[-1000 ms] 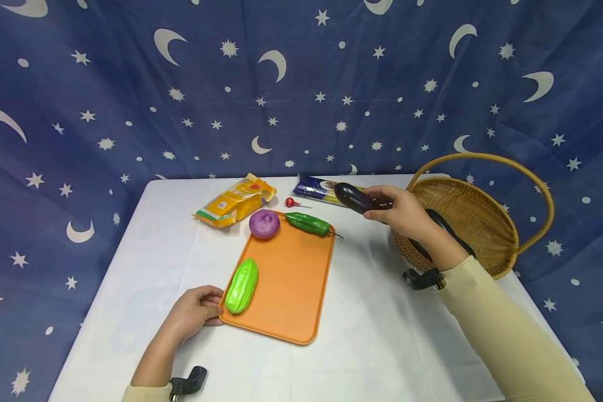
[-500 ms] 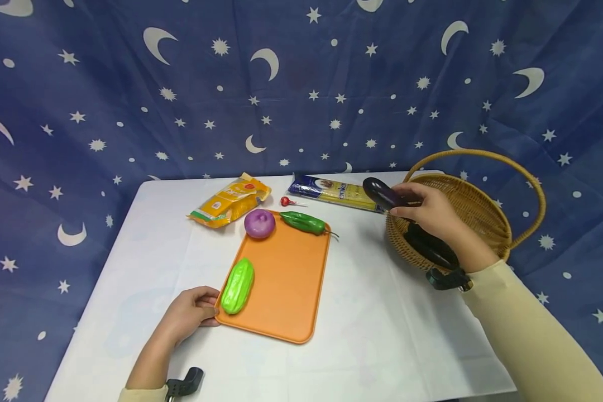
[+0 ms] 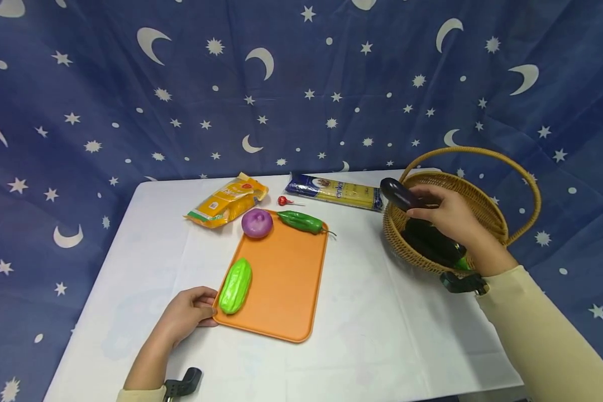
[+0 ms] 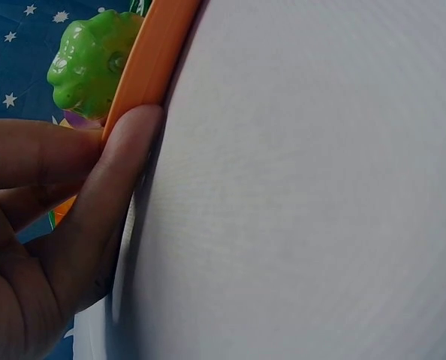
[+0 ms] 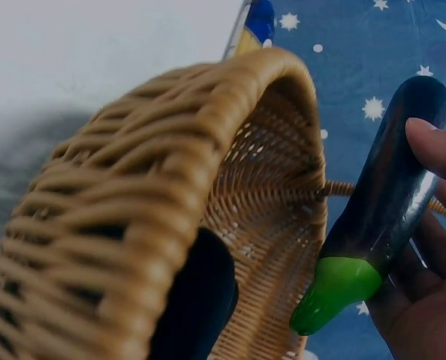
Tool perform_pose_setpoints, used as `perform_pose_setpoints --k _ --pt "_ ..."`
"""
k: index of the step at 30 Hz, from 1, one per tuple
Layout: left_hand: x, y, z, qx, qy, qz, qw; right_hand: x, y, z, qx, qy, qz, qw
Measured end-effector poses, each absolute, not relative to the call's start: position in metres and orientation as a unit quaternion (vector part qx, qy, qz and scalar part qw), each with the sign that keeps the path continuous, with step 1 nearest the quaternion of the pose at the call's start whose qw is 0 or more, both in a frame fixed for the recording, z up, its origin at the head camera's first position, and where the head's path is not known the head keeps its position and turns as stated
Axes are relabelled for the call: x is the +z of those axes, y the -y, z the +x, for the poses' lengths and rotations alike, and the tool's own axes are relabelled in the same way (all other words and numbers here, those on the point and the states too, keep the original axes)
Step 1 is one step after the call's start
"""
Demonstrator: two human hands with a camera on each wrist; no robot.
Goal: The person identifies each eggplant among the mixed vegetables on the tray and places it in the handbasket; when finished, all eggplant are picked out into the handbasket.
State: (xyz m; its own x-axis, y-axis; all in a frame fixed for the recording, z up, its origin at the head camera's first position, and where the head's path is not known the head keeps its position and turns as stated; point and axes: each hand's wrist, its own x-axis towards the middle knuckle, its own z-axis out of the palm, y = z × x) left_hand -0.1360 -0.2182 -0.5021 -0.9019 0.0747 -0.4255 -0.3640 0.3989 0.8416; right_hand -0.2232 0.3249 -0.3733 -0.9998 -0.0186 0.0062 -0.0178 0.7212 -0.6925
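My right hand grips a dark purple eggplant above the wicker basket. Its green stem end points down beside the rim in the right wrist view. Another dark eggplant lies inside, partly hidden by the hand and arm. At the near left corner of the orange tray, my left hand pinches the edge between thumb and fingers. On that tray are a bright green ridged vegetable, a purple onion at the far left corner and a green pepper along the far edge.
Behind the tray lie a yellow-orange packet, a red lollipop and a blue and yellow pasta pack, which reaches close to the basket. The basket's tall handle arches over it. A starry blue curtain hangs behind the white table.
My right hand has carried the eggplant rightward, from over the pasta pack to over the basket. The left hand stays at the tray corner. The head view has shifted slightly.
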Motion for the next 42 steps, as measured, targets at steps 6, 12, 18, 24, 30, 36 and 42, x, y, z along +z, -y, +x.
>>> perform_pose_setpoints --k 6,12,18,24,30,36,42 --pt "-0.502 0.218 -0.136 0.541 -0.811 -0.092 0.204 -0.376 -0.333 -0.219 -0.365 -0.931 -0.005 -0.005" --pt "-0.502 0.219 -0.137 0.539 -0.812 -0.093 0.204 -0.378 -0.341 -0.214 -0.368 -0.930 0.004 -0.007" --pt "-0.503 0.219 -0.137 0.536 -0.813 -0.093 0.206 -0.381 -0.347 -0.210 -0.370 -0.929 0.008 -0.010" --pt "-0.503 0.219 -0.137 0.532 -0.816 -0.094 0.204 -0.383 -0.351 -0.207 -0.370 -0.929 0.016 -0.006" --pt "-0.505 0.218 -0.137 0.527 -0.821 -0.092 0.200 -0.387 -0.359 -0.206 -0.348 -0.937 0.019 -0.021" --pt "-0.506 0.218 -0.138 0.522 -0.824 -0.093 0.201 -0.391 -0.365 -0.204 -0.341 -0.939 0.028 -0.025" --pt "-0.505 0.218 -0.138 0.521 -0.823 -0.094 0.203 -0.394 -0.372 -0.203 -0.331 -0.942 0.039 -0.022"
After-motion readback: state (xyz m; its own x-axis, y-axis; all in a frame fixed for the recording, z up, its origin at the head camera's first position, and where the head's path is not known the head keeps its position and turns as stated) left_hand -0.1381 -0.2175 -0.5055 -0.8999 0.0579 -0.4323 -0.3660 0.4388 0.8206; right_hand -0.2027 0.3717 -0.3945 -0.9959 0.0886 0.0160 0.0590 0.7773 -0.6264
